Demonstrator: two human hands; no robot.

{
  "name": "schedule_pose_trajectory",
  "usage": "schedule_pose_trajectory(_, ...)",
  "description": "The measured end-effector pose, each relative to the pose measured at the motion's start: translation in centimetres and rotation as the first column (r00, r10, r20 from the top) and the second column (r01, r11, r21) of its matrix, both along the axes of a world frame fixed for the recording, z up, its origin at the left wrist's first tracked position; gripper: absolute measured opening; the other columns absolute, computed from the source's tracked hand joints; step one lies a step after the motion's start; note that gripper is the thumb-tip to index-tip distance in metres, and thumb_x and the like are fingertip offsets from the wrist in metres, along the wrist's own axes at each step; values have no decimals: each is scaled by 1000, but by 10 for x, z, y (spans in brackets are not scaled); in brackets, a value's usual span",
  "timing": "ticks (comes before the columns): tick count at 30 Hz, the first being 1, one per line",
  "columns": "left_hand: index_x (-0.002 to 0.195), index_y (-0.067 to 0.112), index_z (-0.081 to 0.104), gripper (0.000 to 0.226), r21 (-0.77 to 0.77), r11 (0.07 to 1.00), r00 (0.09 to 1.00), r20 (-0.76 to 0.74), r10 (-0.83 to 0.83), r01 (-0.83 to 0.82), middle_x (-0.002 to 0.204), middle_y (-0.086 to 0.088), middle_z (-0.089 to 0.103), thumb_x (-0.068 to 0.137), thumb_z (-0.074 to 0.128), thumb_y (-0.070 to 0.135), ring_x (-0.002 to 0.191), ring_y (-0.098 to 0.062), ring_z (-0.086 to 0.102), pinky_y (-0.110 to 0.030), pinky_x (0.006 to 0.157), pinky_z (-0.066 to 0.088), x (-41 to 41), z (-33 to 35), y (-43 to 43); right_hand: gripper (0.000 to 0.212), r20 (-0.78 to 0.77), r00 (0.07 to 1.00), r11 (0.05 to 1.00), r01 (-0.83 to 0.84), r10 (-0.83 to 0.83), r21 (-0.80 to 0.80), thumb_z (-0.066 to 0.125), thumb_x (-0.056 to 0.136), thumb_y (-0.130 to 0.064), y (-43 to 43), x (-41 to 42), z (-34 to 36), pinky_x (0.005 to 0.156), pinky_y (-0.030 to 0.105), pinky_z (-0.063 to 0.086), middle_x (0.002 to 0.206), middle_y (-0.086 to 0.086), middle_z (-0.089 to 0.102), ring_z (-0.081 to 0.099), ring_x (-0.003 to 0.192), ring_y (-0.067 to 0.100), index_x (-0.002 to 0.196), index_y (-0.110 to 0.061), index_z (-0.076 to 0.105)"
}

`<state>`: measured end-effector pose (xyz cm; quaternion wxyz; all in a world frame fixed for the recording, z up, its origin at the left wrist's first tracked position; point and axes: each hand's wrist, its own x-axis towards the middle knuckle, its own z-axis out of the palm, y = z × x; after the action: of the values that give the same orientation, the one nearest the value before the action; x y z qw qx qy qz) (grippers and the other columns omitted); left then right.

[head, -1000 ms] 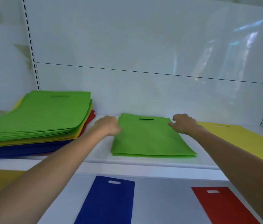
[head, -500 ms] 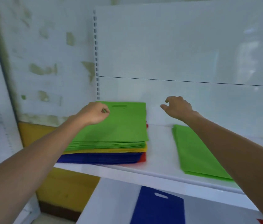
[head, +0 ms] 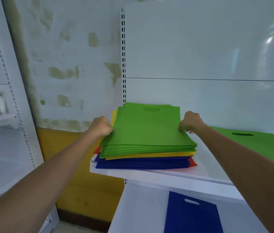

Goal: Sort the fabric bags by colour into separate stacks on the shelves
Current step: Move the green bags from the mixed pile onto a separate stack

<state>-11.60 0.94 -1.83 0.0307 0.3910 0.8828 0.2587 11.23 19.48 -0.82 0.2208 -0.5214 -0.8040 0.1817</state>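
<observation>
**A:** Hands at the mixed pile, head view. What is being shown?

**B:** The left hand (head: 102,126) is curling shut against the left edge of the green bags (head: 147,130), and the right hand (head: 191,122) is pinching their right edge, fingers (head: 182,128) folded down onto the cloth. These are lying on top of the mixed pile (head: 147,158), over yellow, blue and red layers, at the left end of the upper shelf (head: 164,176).

**A:** Which step is in hand?

**B:** Judging by the grip, the person is taking up green bags to sort. A separate green stack (head: 260,145) is lying to the right on the same shelf, well apart from the pile.

**A:** What is the next move calling for?

**B:** Probably lifting only green layers, leaving the yellow beneath, and carrying them right. How many layers each hand is holding cannot be told. A blue bag (head: 191,214) is lying alone on the nearer, lower shelf (head: 141,207).
</observation>
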Motion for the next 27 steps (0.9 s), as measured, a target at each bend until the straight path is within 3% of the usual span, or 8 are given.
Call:
schedule_pose_trajectory(3, 81, 5, 51, 35, -29, 1000, 1000, 18, 1, 0, 83, -8, 51, 86, 62, 38, 83, -25, 49, -27, 66, 35, 7, 1, 3, 28, -106, 993, 998, 56, -59, -31, 58, 82, 1, 1, 2, -9, 65, 33, 50, 72, 8, 42, 51, 64, 23, 67, -8, 37)
schedule_pose_trajectory(6, 92, 4, 53, 40, 2, 999, 999, 14, 38, -38, 94, -9, 54, 81, 69, 38, 86, -24, 49, -28, 70, 38, 9, 2, 5, 17, -182, 982, 997, 50, -59, -50, 56, 81, -1, 0, 1, -15, 64, 33, 48, 74, 10, 47, 50, 63, 24, 70, -5, 44)
schedule_pose_trajectory(8, 90, 5, 59, 34, 57, 995, 997, 16, 79, -79, 98, -8, 62, 78, 73, 34, 89, -25, 56, -29, 73, 43, 8, 1, 6, 6, -191, 980, 998, 62, -58, 14, 50, 82, -1, -1, -1, -15, 66, 31, 46, 79, 11, 53, 51, 69, 25, 78, -3, 54)
schedule_pose_trajectory(11, 82, 15, 60, 15, 166, 981, 995, 7, 100, -100, 101, -7, 62, 80, 72, 24, 100, -27, 58, -30, 78, 43, 15, -1, 7, 16, -146, 988, 983, 74, -49, 169, 43, 87, -2, -1, -3, -15, 63, 31, 44, 84, 12, 57, 53, 71, 27, 84, -3, 58)
schedule_pose_trajectory(15, 79, 18, 59, 12, 254, 962, 994, -22, 111, -102, 104, -9, 65, 83, 68, 24, 97, -28, 59, -31, 78, 44, 27, -3, 9, 18, -109, 993, 956, 83, -54, 280, 41, 90, -5, 1, 4, -11, 66, 33, 42, 93, 14, 60, 54, 78, 30, 93, -3, 58)
schedule_pose_trajectory(21, 111, 20, 61, 24, 393, 918, 993, -114, -9, 53, 107, -8, 67, 87, 60, 15, 94, -27, 61, -33, 86, 49, 73, 19, 32, 40, -239, 971, 935, 90, -5, 344, 36, 88, 5, 11, 50, 13, 76, 39, 42, 109, 19, 54, 53, 95, 36, 125, -7, 45)
schedule_pose_trajectory(24, 109, 13, 68, 25, 385, 909, 977, -194, -87, 157, 114, -9, 67, 91, 51, 9, 105, -26, 60, -30, 91, 45, 110, 35, 56, 38, -198, 980, 892, 98, -9, 442, 41, 88, 2, 28, 94, 27, 88, 38, 42, 123, 19, 53, 52, 109, 37, 121, -4, 57)
schedule_pose_trajectory(27, 113, 8, 66, 28, 363, 903, 965, -201, -167, 232, 118, -12, 64, 92, 48, 11, 110, -28, 58, -29, 90, 43, 153, 44, 84, 29, -151, 986, 870, 139, -76, 473, 45, 89, -8, 45, 146, 41, 83, 37, 43, 119, 18, 55, 55, 104, 36, 112, 0, 62)
